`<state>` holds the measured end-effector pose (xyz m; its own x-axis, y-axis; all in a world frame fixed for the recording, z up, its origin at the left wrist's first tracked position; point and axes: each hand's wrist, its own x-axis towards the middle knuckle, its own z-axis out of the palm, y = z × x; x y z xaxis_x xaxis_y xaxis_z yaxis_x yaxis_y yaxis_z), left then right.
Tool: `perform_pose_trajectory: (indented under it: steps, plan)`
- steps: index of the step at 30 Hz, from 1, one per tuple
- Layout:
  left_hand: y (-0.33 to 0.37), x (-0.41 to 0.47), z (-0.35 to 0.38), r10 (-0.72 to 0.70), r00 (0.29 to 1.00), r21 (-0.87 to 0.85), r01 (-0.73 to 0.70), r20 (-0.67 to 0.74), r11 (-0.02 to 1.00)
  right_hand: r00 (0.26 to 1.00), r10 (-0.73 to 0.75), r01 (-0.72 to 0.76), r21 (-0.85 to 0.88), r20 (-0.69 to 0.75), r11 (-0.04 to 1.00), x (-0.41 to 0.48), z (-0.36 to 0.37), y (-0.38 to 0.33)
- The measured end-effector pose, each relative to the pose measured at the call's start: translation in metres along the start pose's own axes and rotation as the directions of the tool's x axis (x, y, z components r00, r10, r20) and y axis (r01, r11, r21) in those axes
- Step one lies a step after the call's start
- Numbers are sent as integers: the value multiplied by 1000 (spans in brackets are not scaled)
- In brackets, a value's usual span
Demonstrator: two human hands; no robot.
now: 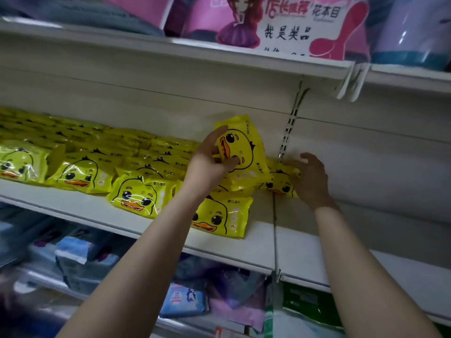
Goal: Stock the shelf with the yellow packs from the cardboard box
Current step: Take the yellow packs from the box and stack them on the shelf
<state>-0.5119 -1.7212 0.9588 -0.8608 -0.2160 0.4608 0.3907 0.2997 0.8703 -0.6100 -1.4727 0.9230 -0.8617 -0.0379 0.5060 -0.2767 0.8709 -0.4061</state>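
Bare forearms, the left forearm (146,252) and the right forearm (353,264), are reaching up from the bottom edge toward the white shelf (97,211). Below that shelf, blurred blue packets (183,298) and a green packet (307,303) are sitting on a lower level. Above it, a pink sign (292,25) with handwriting is standing beside a pale purple tub (412,32). A slotted metal upright (288,132) is running down the back wall between the two hands.

Rows of yellow packs (85,154) with a duck face are lying flat and overlapping across the shelf, from the left edge to the upright. The left hand (210,157) is gripping the held pack (246,152), one more of the same kind. This pack is standing on end, slightly tilted, above the right end of the rows. The thumb is pressing on the duck's beak and the fingers are curling over the pack's upper left edge.

The right hand (310,179) is hovering just right of it, fingers spread, loosely bent and holding nothing. Its fingertips are reaching the last pack (278,184) by the upright, though contact cannot be told.
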Motion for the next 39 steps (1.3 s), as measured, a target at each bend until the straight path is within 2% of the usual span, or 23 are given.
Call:
perform_pose_trajectory:
  steps: [2,3,4,5,6,7,9,12,13,15,17,19,21,25,29,34,39]
  plan:
    - [3,-1,9,-3,1000,1,3,15,1000,996,-12,34,254,-86,967,-8,-17,-22]
    - [4,-2,15,-2,1000,0,2,25,1000,999,26,-8,443,-34,897,-13,-27,-37]
    - [5,-3,20,3,999,-3,-3,34,1000,994,73,-105,612,77,784,-20,-36,-53]
    - [6,-3,26,10,999,-2,-10,41,1000,975,101,-215,709,200,672,-26,-43,-64]
    - [7,-4,31,17,999,1,-17,50,1000,953,93,-284,745,288,603,-30,-47,-71]
    - [8,-5,36,24,998,4,-24,65,1000,943,67,-302,754,326,584,-36,-49,-75]
    - [10,-8,44,44,992,17,-47,118,999,946,30,-281,771,323,572,-45,-50,-75]
    - [10,-12,49,51,978,70,-66,201,995,952,116,-302,796,284,525,-45,-54,-58]
    - [9,-13,48,54,976,85,-74,210,994,959,143,-281,776,243,565,-43,-56,-48]
    - [7,-16,47,58,978,114,-82,203,990,977,148,-211,628,153,749,-38,-65,-29]
    - [7,-18,43,67,982,136,-92,178,986,983,127,-170,389,134,905,-34,-71,-16]
    - [7,-20,38,87,983,144,-111,163,983,976,130,-153,124,174,981,-32,-70,-7]
    - [5,-21,33,101,983,155,-125,156,980,966,126,-129,1,227,992,-28,-61,-2]
    - [0,-21,25,114,984,221,-143,138,965,957,87,-103,43,276,994,-18,-36,-4]
    - [-4,-20,19,101,988,287,-131,119,949,975,125,-119,-39,184,992,-12,-13,-7]
    - [-8,-20,19,88,990,294,-118,110,949,989,145,-132,-244,37,961,-18,6,-8]
    - [-7,-20,23,100,988,298,-131,119,945,990,131,-137,-208,-41,969,-25,3,-16]
